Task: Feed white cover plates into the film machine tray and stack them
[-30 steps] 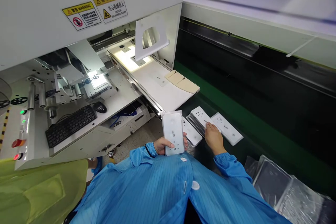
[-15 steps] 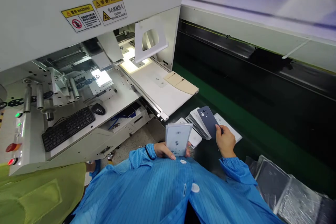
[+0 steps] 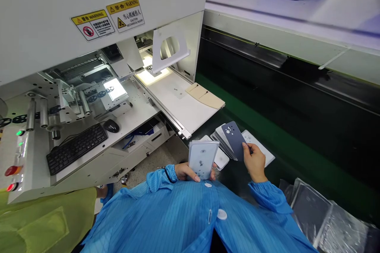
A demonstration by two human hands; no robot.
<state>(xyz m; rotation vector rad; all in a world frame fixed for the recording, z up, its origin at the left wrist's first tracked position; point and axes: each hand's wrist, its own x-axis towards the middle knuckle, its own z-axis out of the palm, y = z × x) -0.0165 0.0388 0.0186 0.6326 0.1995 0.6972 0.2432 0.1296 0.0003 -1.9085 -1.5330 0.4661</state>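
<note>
My left hand (image 3: 187,172) is closed round a stack of pale, phone-sized sheets (image 3: 202,159) with small dark marks, upright in front of my chest. My right hand (image 3: 254,162) pinches the lower right edge of a dark blue-grey phone back panel (image 3: 234,139) with round camera holes. That panel lies over a fanned stack of light panels (image 3: 221,136), and I cannot tell whether it touches them. Right of it, a white sheet (image 3: 263,148) is partly hidden by my right hand. A white panel (image 3: 222,160) lies behind the sheets in my left hand.
At left stands a white machine (image 3: 175,91) with a lit sliding bed and a beige plate (image 3: 205,95). A keyboard (image 3: 77,148) and mouse (image 3: 111,125) sit on its ledge. Plastic-wrapped panels (image 3: 311,207) lie at lower right. A person in a yellow-green garment (image 3: 44,221) is at lower left.
The view has tilted slightly, so the scene sits a little lower. Both hands keep their grips, and the dark panel stays over the fanned stack.
</note>
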